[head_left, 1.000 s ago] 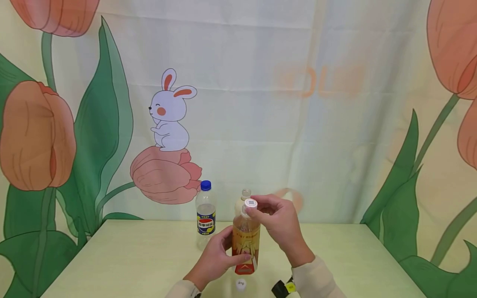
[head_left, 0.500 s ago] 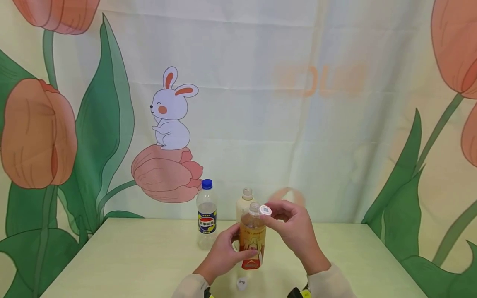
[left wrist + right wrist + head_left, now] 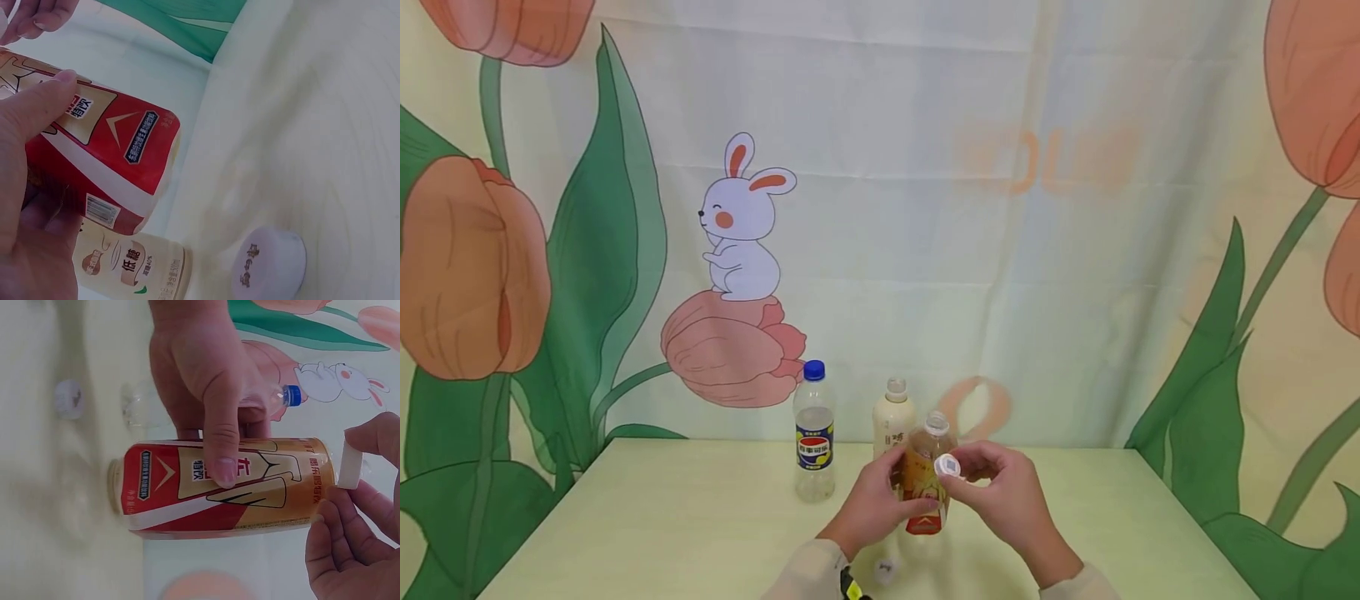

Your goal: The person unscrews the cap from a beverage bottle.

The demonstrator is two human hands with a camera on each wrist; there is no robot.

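Observation:
My left hand (image 3: 880, 500) grips a bottle with a red and gold label (image 3: 925, 487) around its lower body, thumb across the front. The bottle's neck is uncapped and leans slightly right. Between thumb and fingers, my right hand (image 3: 1000, 492) pinches a white bottle cap (image 3: 947, 466), which overlaps the label's upper right in the head view. In the right wrist view, the cap (image 3: 350, 465) appears edge-on beside the bottle's shoulder. A second white cap (image 3: 269, 265) lies on the table below the bottle.
Behind the held bottle stands a cream-coloured bottle (image 3: 891, 417) without a cap. To its left is a clear bottle with a blue cap (image 3: 814, 442). The pale table (image 3: 647, 517) meets a printed cloth backdrop (image 3: 880, 208).
My right hand has lifted the white cap off the red and gold bottle and lowered it beside the label. My left hand has carried the bottle rightward and slightly up.

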